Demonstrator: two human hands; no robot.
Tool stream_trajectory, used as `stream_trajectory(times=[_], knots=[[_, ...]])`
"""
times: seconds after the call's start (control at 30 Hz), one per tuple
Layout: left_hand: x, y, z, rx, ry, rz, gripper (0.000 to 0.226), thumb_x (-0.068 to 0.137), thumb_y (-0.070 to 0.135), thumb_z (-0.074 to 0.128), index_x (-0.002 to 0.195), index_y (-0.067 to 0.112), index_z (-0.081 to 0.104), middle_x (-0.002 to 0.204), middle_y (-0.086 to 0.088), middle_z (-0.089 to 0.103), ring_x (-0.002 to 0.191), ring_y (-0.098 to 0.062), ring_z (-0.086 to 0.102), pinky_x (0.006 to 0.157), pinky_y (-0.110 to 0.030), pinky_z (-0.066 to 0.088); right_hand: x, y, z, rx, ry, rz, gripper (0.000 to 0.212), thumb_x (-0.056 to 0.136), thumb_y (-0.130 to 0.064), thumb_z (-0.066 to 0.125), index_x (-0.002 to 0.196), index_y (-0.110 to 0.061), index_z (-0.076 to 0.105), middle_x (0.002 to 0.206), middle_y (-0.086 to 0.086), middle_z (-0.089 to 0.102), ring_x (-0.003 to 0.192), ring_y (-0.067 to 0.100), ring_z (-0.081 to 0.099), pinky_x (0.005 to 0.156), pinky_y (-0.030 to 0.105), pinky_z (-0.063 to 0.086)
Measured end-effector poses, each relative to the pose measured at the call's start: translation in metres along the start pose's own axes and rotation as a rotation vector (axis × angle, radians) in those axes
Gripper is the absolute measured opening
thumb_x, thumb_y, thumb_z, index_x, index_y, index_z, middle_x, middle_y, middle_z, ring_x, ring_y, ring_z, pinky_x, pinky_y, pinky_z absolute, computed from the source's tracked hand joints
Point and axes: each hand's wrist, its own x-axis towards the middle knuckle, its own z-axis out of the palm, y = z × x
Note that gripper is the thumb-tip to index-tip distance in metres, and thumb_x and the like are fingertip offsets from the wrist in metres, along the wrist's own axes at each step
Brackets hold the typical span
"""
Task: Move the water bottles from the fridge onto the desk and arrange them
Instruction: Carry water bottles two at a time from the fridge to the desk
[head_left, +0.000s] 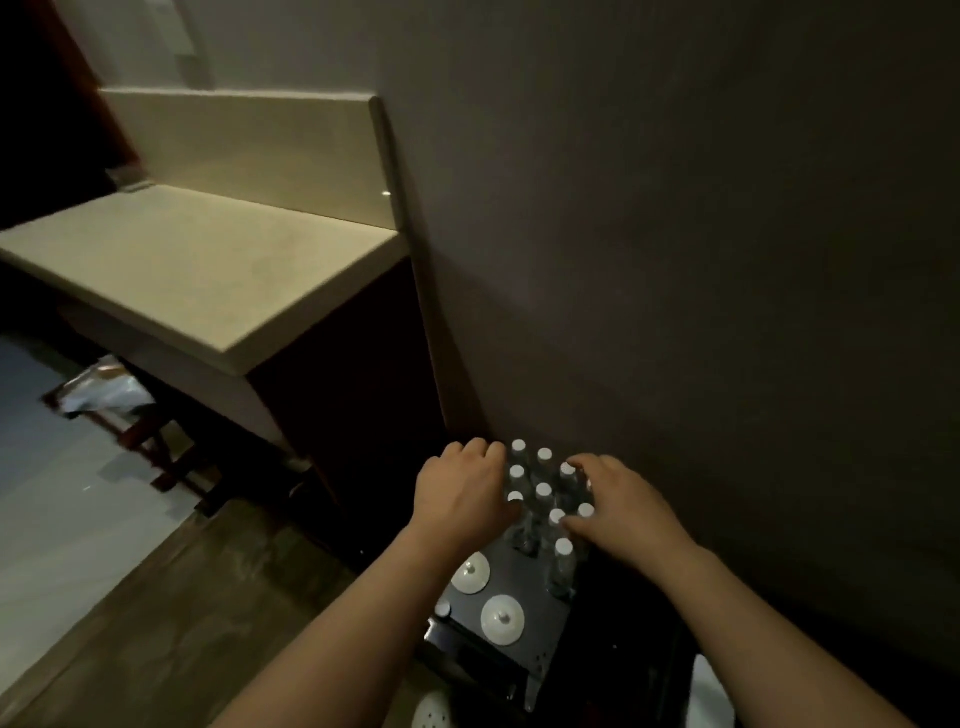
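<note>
Several clear water bottles with white caps stand packed together on the dark top of a low fridge against the wall. My left hand is at the left side of the cluster, its fingers curled round the bottles there and its thumb by a front cap. At the right side, my right hand has fingers arched over the caps and its thumb against a front bottle. The beige desk stands up and to the left, its top bare.
Two round white lids lie on the front of the fridge top, with one more bottle at its right edge. A dark wall rises right behind the bottles. A wooden stool stands under the desk. The room is dim.
</note>
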Motion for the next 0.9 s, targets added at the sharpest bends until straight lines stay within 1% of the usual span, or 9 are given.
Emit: stream_trajectory(times=[0.1,0.17,0.3,0.43,0.53,0.6,0.7,0.8,0.9], knots=[[0.042,-0.028,0.036,-0.038,-0.035,0.113,0.046,0.084,0.06,0.055,0.114,0.025,0.054,0.109,0.003,0.06,0.097,-0.022,0.057,0.071,-0.034,0.048,0.025,-0.003,0.03,0.061,0.08,0.142,0.067,0.079,-0.044,0.071,0.138,-0.03,0.043,0.13,-0.006,0.05,0.114,0.012,0.051,0.089,0.026,0.045],[0.068,-0.045,0.058,-0.048,-0.074,0.197,0.048,0.083,0.06,0.055,0.115,0.024,0.054,0.112,0.002,0.06,0.1,-0.023,0.057,0.074,-0.036,0.049,0.04,-0.006,0.052,0.084,0.119,0.245,0.067,0.08,-0.045,0.07,0.138,-0.027,0.043,0.132,-0.003,0.05,0.116,0.015,0.052,0.09,0.028,0.047],[0.106,-0.069,0.094,-0.04,-0.153,0.387,0.054,0.081,0.063,0.058,0.118,0.023,0.054,0.117,0.001,0.059,0.103,-0.025,0.057,0.076,-0.036,0.047,0.06,-0.007,0.092,0.114,0.136,0.445,0.064,0.08,-0.045,0.069,0.136,-0.024,0.045,0.131,0.002,0.052,0.116,0.02,0.054,0.092,0.034,0.049],[0.135,-0.085,0.136,-0.063,-0.243,0.488,0.064,0.081,0.067,0.058,0.125,0.021,0.051,0.122,0.0,0.056,0.11,-0.025,0.055,0.082,-0.039,0.05,0.069,0.009,0.133,0.162,0.126,0.654,0.067,0.079,-0.048,0.07,0.135,-0.024,0.045,0.128,0.004,0.053,0.112,0.022,0.055,0.085,0.036,0.051],[0.15,-0.092,0.179,-0.074,-0.323,0.506,0.062,0.082,0.06,0.061,0.128,0.02,0.047,0.127,-0.003,0.055,0.113,-0.025,0.054,0.085,-0.037,0.049,0.07,0.031,0.168,0.218,0.108,0.778,0.074,0.076,-0.047,0.074,0.139,-0.024,0.042,0.132,0.005,0.052,0.116,0.022,0.055,0.089,0.036,0.051],[0.157,-0.095,0.212,-0.083,-0.373,0.508,0.065,0.082,0.058,0.064,0.131,0.02,0.045,0.129,-0.004,0.055,0.114,-0.026,0.054,0.088,-0.037,0.049,0.071,0.046,0.194,0.294,0.1,0.86,0.078,0.076,-0.044,0.077,0.142,-0.024,0.039,0.135,0.005,0.05,0.118,0.022,0.054,0.092,0.033,0.05],[0.164,-0.1,0.265,-0.09,-0.441,0.516,0.069,0.08,0.056,0.067,0.133,0.019,0.043,0.13,-0.006,0.054,0.115,-0.027,0.055,0.09,-0.037,0.05,0.074,0.072,0.235,0.393,0.164,0.956,0.085,0.073,-0.041,0.082,0.144,-0.022,0.039,0.135,0.006,0.052,0.117,0.02,0.056,0.091,0.03,0.049],[0.168,-0.103,0.308,-0.147,-0.486,0.463,0.072,0.077,0.056,0.07,0.131,0.018,0.043,0.127,-0.006,0.056,0.113,-0.026,0.058,0.085,-0.037,0.053,0.08,0.094,0.27,0.478,0.198,1.017,0.09,0.07,-0.04,0.085,0.145,-0.021,0.038,0.137,0.005,0.052,0.12,0.021,0.055,0.094,0.035,0.05],[0.172,-0.098,0.347,-0.253,-0.502,0.375,0.074,0.077,0.054,0.073,0.133,0.016,0.043,0.125,-0.008,0.058,0.11,-0.028,0.06,0.08,-0.038,0.054,0.092,0.118,0.302,0.532,0.201,1.025,0.092,0.068,-0.035,0.087,0.145,-0.019,0.038,0.137,0.004,0.052,0.122,0.021,0.053,0.099,0.038,0.048]])
